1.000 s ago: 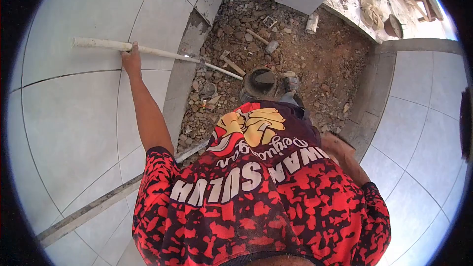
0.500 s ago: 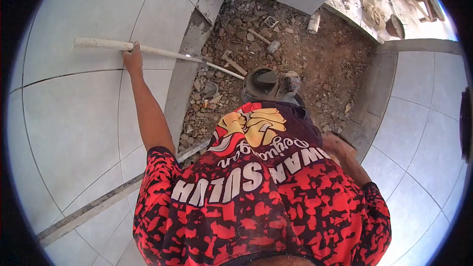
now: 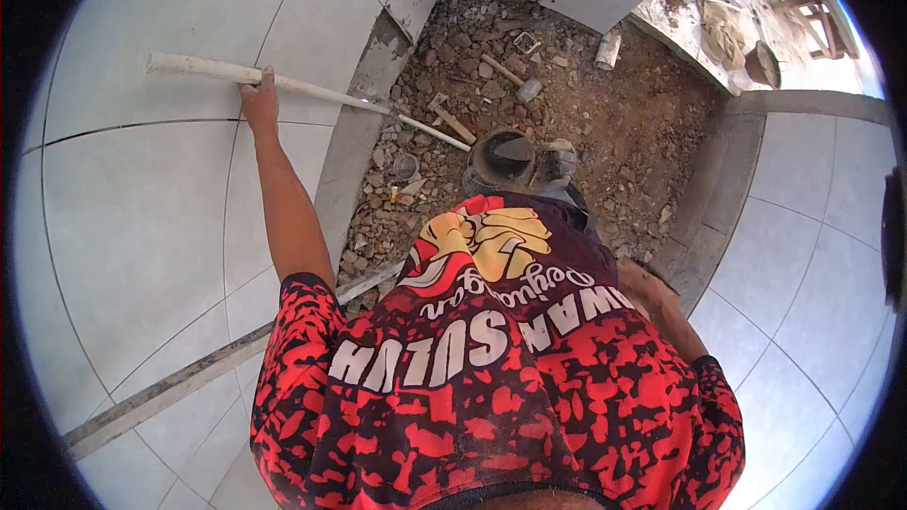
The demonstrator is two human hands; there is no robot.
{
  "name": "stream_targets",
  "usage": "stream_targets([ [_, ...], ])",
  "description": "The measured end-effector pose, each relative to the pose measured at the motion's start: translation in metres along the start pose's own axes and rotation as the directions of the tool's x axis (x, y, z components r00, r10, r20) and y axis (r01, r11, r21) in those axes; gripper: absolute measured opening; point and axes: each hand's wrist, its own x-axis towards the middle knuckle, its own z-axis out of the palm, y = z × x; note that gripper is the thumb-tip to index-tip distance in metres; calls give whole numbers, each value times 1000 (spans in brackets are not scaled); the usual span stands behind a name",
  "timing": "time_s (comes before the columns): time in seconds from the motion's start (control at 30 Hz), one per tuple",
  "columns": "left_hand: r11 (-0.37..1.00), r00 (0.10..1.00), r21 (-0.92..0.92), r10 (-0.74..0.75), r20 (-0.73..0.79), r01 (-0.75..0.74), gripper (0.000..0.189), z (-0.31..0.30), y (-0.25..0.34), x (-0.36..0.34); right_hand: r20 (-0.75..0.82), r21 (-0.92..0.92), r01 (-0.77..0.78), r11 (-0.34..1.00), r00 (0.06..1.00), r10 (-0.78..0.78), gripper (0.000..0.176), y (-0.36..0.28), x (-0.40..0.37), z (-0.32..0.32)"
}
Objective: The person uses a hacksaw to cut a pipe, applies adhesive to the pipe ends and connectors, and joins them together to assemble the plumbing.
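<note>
My left hand (image 3: 259,104) is closed around a long white plastic pipe (image 3: 316,93), with the thumb over its upper side. One end of the pipe lies along the tiled wall (image 3: 137,217); its thinner end reaches down over the rubble beside a dark bucket (image 3: 472,179). Inside the bucket is a dark grey shape that I cannot make out. My right forearm (image 3: 673,316) runs forward by my side, and its hand is hidden behind the shirt (image 3: 529,368).
A mallet (image 3: 529,91) and a hammer-like tool (image 3: 453,119) lie on the rubble floor (image 3: 624,151). A small cup (image 3: 404,167) sits left of the bucket. A short pipe piece (image 3: 608,49) stands by the far wall. Concrete ledges edge the pit; a basin (image 3: 761,66) is outside.
The view has shifted slightly. My left hand still holds the pipe at nearly the same place. The bucket and tools have not visibly moved.
</note>
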Motion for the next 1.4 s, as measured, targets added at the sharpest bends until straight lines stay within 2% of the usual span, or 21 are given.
stream_targets([
  [0.1, 1000, 1000, -19, 23, -16, -24, 55, -2, 9, -4, -1, 6, -3, 1000, 1000, 3, 44, -1, 0, -1],
  [0.17, 994, 1000, 108, -30, -1, 30, 55, -4, 12, -3, -1, 3, 0, 1000, 1000, 0, 44, -1, -1, -1],
  [0.37, 994, 999, 106, 22, -33, -19, 55, -8, 33, -18, 7, -3, 3, 1000, 1000, -3, 44, -1, 2, -1],
  [0.47, 990, 999, 141, -16, -32, 21, 55, -6, 26, -14, 5, -13, 8, 1000, 1000, -8, 44, 0, 2, -2],
  [0.7, 994, 1000, 110, 21, -21, -19, 56, -4, 8, -3, 9, -20, 11, 1000, 1000, -10, 44, 3, -3, -5],
  [0.77, 987, 1000, 158, 20, 5, -21, 57, 0, -7, 7, 9, -24, 12, 1000, 1000, -12, 44, 3, -5, -6],
  [0.87, 999, 1000, 49, -6, -5, 6, 58, 0, 0, 0, 14, -26, 14, 1000, 1000, -13, 44, 2, -5, -6],
  [1.07, 987, 999, 158, -32, -18, 34, 59, -7, 22, -12, 27, -34, 19, 999, 999, -18, 44, 1, -2, -8],
  [1.2, 991, 999, 124, -53, -5, 53, 59, -8, 28, -15, 41, -42, 22, 999, 999, -20, 44, 1, -3, -10],
  [1.4, 984, 997, 169, 61, -50, -51, 60, -5, 20, -12, 52, -51, 24, 998, 998, -21, 44, 2, -8, -11],
])
